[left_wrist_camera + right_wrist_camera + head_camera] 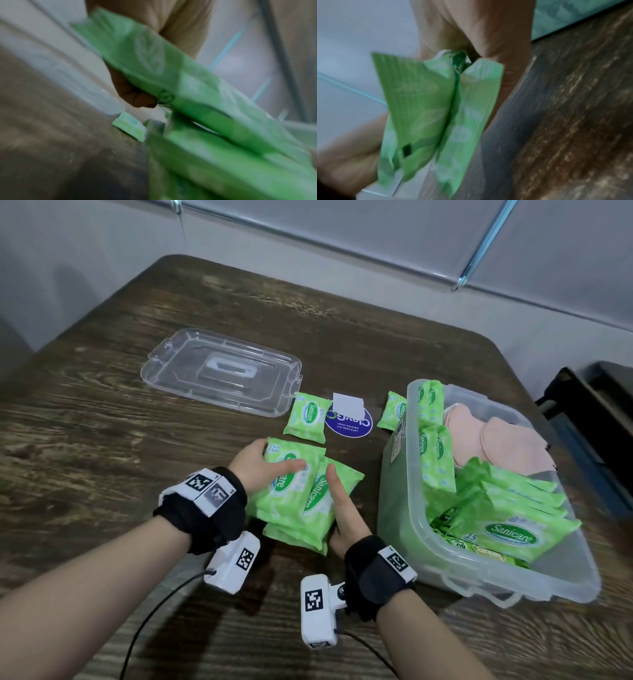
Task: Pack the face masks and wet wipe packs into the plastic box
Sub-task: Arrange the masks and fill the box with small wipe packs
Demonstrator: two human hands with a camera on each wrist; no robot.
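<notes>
Wet wipe packs (301,494) stacked on tabletop (102,440), just left of plastic box (479,570); your left hand (255,465) grips stack's left edge, your right hand (346,520) grips near edge, thumb on top. Box holds more packs plus pink face masks (496,440). Lid (222,371) lies apart

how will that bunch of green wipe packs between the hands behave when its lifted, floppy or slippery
Probably floppy: the bunch of wipe packs sags and creases between the left hand and right hand. Likely slippery too, since the glossy wrappers already lie fanned and askew. Being loose, a pack could slide out unless squeezed from both sides.
</notes>
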